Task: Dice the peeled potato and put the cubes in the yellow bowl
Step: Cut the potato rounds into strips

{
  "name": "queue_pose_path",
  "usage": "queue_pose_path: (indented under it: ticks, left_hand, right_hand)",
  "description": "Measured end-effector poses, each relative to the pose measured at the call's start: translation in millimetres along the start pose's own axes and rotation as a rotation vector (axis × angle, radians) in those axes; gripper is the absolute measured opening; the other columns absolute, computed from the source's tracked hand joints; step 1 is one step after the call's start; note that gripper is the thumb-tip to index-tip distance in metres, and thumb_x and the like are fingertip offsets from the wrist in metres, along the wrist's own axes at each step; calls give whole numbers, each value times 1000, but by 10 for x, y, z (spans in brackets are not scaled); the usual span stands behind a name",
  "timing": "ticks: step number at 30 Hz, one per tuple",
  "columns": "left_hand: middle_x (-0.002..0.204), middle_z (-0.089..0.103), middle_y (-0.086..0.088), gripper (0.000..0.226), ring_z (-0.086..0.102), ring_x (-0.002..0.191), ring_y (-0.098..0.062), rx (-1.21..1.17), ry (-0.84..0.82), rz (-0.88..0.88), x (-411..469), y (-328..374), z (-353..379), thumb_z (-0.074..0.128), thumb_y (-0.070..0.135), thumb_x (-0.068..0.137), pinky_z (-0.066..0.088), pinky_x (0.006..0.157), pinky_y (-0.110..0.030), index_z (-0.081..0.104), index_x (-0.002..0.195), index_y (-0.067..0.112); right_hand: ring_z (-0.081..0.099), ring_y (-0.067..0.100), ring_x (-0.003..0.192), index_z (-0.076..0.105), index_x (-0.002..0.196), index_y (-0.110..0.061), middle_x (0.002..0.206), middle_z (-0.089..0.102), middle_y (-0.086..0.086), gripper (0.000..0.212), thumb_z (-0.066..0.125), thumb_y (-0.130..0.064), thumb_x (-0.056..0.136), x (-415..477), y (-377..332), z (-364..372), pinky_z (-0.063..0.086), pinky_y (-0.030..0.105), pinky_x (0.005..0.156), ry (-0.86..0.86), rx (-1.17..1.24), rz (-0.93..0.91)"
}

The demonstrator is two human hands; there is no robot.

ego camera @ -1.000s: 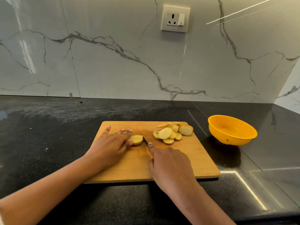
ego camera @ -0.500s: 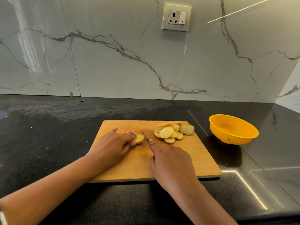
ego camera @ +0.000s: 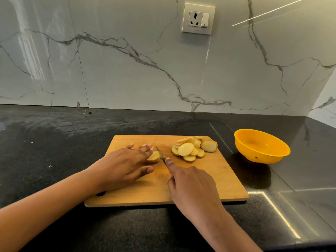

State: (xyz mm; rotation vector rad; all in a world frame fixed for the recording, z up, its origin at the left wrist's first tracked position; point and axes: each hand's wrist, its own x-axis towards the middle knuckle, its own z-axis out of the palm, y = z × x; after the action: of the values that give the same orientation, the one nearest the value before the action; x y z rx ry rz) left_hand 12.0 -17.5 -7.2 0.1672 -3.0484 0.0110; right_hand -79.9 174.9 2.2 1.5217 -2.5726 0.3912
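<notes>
Here our flat left hand (ego camera: 125, 166) presses the potato (ego camera: 153, 157); our right hand (ego camera: 192, 188) grips the knife (ego camera: 161, 154) at its right side.

Pictured in a kitchen corner: black speckled stone counter (ego camera: 54, 146), glossy, streaked with reflected light at right. Backed by white marble wall (ego camera: 127, 79) veined in grey. Mounted high on it, right of centre: white socket plate (ego camera: 198, 19) with one switch. Showed a small hole (ego camera: 89, 113) in the counter near the wall's foot.
</notes>
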Motion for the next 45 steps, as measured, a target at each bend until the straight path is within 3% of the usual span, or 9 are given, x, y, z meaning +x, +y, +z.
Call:
queue_pose_path:
  ticks: [2, 6, 12, 17, 23, 29, 35, 43, 45]
  left_hand:
    - [154, -4, 15, 84, -11, 138, 9, 54, -69, 95, -65, -106, -47, -11, 78, 75, -17, 107, -12, -4, 145, 33]
    - [154, -11, 20, 72, -9, 141, 7, -19, -178, 286, -143, -416, -140, 12, 73, 87, -12, 115, -19, -8, 146, 37]
    - [158, 3, 13, 74, 7, 145, -8, -72, -129, 459, -26, -581, -106, 27, 67, 91, 0, 118, -28, 4, 151, 30]
    - [159, 9, 7, 79, 12, 145, -10, -91, -91, 486, -7, -614, -63, 29, 67, 91, 4, 118, -32, 14, 151, 19]
    - [158, 9, 7, 79, 10, 145, -8, -121, -86, 479, -2, -632, -31, 30, 68, 90, 2, 118, -29, 15, 151, 21]
    - [158, 12, 7, 78, 11, 145, -7, -128, -77, 480, 5, -630, -45, 36, 65, 89, 5, 118, -26, 16, 151, 22]
    - [157, 16, 6, 75, 14, 144, -6, -137, -58, 478, 8, -617, -46, 38, 63, 90, 6, 117, -22, 18, 151, 24]
    - [156, 18, 6, 75, 15, 144, -6, -177, -77, 456, 13, -629, -33, 35, 65, 90, 9, 117, -25, 22, 150, 22]
    - [156, 19, 7, 74, 15, 144, -5, -187, -80, 452, 14, -628, -30, 35, 65, 90, 9, 118, -26, 23, 149, 22]
  right_hand:
    - [47, 13, 81, 14, 151, -36, 98, 57, -4, 51, 30, -37, 102, -7, 34, -16, 39, 28, 67, -1, 25, 16]
    - [53, 11, 86, 15, 150, -38, 99, 59, -7, 52, 32, -38, 102, -17, 83, -29, 47, 28, 73, -2, 60, 53]
    - [52, 11, 83, 11, 150, -39, 97, 58, -8, 53, 32, -39, 102, -42, 9, -34, 43, 27, 70, 18, 47, 47]
    - [49, 13, 84, 13, 151, -36, 105, 60, -5, 52, 30, -38, 102, -5, -21, -12, 40, 28, 68, -1, -4, 66]
    - [46, 15, 79, 12, 152, -33, 94, 55, -4, 51, 27, -34, 103, 41, -94, 20, 38, 29, 64, -21, -63, 43]
    - [48, 15, 80, 13, 151, -33, 93, 55, -6, 51, 28, -35, 103, 36, -109, -34, 37, 28, 63, 41, -74, 32]
    - [45, 15, 79, 14, 152, -31, 97, 56, -4, 51, 29, -32, 103, 89, -165, 17, 32, 28, 54, -6, -84, 14]
    - [56, 20, 97, 37, 142, -18, 111, 59, 1, 41, 40, -22, 101, 285, -220, 19, 34, 29, 64, -93, -129, -40]
    - [53, 18, 86, 29, 147, -18, 104, 58, 0, 46, 38, -21, 102, 225, -226, 3, 34, 28, 58, -105, -140, -38]
